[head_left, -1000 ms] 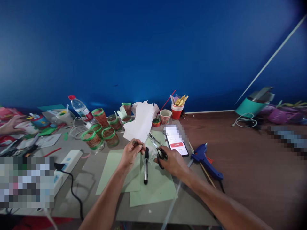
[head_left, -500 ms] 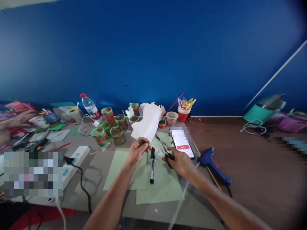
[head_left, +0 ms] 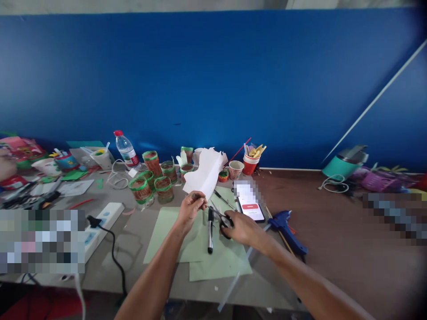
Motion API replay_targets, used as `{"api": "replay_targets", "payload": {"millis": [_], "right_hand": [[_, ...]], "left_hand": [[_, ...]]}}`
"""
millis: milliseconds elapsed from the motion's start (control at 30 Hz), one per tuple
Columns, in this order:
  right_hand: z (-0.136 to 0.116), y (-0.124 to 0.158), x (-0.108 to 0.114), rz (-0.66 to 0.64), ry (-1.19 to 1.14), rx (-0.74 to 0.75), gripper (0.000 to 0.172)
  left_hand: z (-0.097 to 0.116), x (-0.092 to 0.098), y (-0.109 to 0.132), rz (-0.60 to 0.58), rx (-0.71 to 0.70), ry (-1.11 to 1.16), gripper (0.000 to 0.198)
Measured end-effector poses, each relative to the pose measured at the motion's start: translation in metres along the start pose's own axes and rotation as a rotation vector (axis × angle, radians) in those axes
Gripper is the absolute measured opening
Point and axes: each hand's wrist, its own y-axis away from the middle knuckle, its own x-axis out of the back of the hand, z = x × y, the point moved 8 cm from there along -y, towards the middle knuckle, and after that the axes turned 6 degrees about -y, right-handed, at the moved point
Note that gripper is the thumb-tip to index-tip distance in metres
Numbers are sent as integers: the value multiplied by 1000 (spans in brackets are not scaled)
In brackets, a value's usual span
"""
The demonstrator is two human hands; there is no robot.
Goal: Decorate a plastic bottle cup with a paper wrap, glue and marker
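Note:
My left hand (head_left: 191,209) is closed in a pinch in front of a white sheet of paper (head_left: 205,173) with ragged edges. What its fingertips hold is too small to make out. My right hand (head_left: 245,227) grips black-handled scissors (head_left: 225,224), their blades pointing toward my left fingertips. Between the two hands lies a black and silver marker (head_left: 210,233) on pale green paper sheets (head_left: 220,269). A slim dark pen-like tool (head_left: 224,199) rests just beyond the scissors.
Several green-and-brown decorated cups (head_left: 151,163) and a water bottle (head_left: 126,149) stand at the back left. A phone (head_left: 247,200) and a blue glue gun (head_left: 287,233) lie on the right. A power strip (head_left: 103,226) with a black cord sits left. A paper cup (head_left: 236,170) stands behind.
My right hand has moved slightly left with the scissors. Their blades have swung from pointing away to pointing at my left hand. The view has tilted up a little and shifted right.

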Motion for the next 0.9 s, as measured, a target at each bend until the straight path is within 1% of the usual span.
{"api": "replay_targets", "payload": {"millis": [167, 233, 267, 367, 500, 567, 633, 767, 900], "right_hand": [[-4, 4, 7, 15, -10, -5, 39], [-5, 7, 9, 40, -31, 1, 35], [-6, 9, 11, 73, -60, 10, 30], [-9, 12, 21, 213, -243, 67, 24], [-16, 8, 35, 365, -599, 172, 28], [-19, 1, 37, 407, -731, 181, 28], [-23, -7, 35, 423, -841, 173, 27], [-30, -24, 23, 385, -1022, 145, 24], [-29, -34, 13, 369, -1065, 134, 21]], "left_hand": [[-1, 0, -1, -7, -1, -4, 19], [0, -1, 0, -19, 0, -11, 20], [1, -3, 0, -29, -1, -14, 20], [4, -8, 2, -70, -11, -23, 24], [8, -18, 5, -155, -45, -48, 33], [8, -20, 5, -167, -52, -73, 36], [9, -19, 5, -147, -59, -91, 39], [9, -14, 3, -83, -63, -113, 41], [8, -12, 2, -61, -62, -144, 38]]}}
